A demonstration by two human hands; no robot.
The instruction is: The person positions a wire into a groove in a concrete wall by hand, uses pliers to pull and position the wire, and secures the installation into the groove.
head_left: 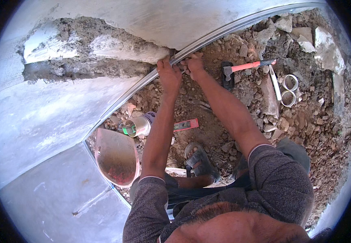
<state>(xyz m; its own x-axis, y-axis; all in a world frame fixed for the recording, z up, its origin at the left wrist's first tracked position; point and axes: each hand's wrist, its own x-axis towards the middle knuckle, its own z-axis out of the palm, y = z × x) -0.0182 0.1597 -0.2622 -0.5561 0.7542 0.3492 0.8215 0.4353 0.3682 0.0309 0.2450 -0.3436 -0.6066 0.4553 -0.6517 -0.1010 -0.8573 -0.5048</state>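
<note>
A long grey metal rail runs along the wall, curved by the lens. My left hand is closed with its fingertips curled over this rail, beside the open end of the broken-out groove in the plaster. Close to its right, my right hand has its fingers bent and pressed together at the rail's lower edge. Whatever small thing it may pinch is too small to make out. Both forearms stretch forward over the rubble.
Rubble covers the ground. Right of my hands lie a hammer with a red handle and two white pipe rings. A red spirit level, a white tub and a large scoop-shaped pan sit nearer, left of my feet.
</note>
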